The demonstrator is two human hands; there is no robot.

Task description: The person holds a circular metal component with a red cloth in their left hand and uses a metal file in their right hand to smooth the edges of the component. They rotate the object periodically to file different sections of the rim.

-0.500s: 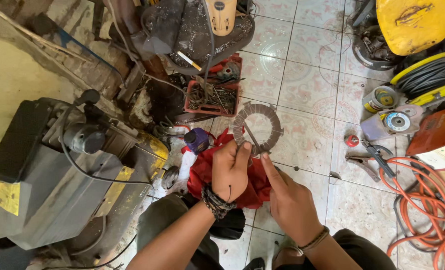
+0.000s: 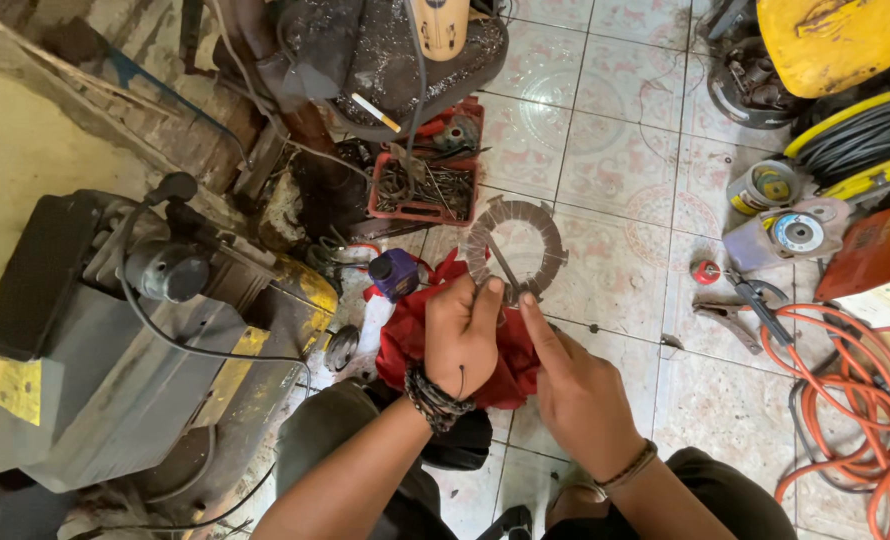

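A view from above shows a person crouched over a patterned tiled floor [image 2: 615, 150] in a cluttered workshop, both bare hands raised in front of them. The left hand [image 2: 460, 335], with dark beaded bracelets at its wrist, is clenched around the lower edge of a flat grey metal ring with a notched outer rim [image 2: 550, 240], holding it upright just above the floor. The right hand [image 2: 575, 385], wearing a thin woven band at the wrist, pinches the same lower edge of the ring between thumb and forefinger, right beside the left thumb. A thin dark bar lies across the ring's open middle; what it is cannot be told. Directly beneath the hands lies a crumpled red cloth [image 2: 410, 340], and just beside it to the left stands a small purple bottle with a black cap [image 2: 395, 275]. Beyond that, a red plastic tray of nails and metal scraps [image 2: 423, 190] sits on the floor. At the left is a grey machine with a round motor and a black cable [image 2: 165, 270]. To the right of the ring lie a pair of pliers [image 2: 735, 305], an orange coiled hose [image 2: 845, 400], an orange machine casing [image 2: 880, 265], a stack of grinding discs [image 2: 795, 235] and a yellow cable reel [image 2: 855, 145].
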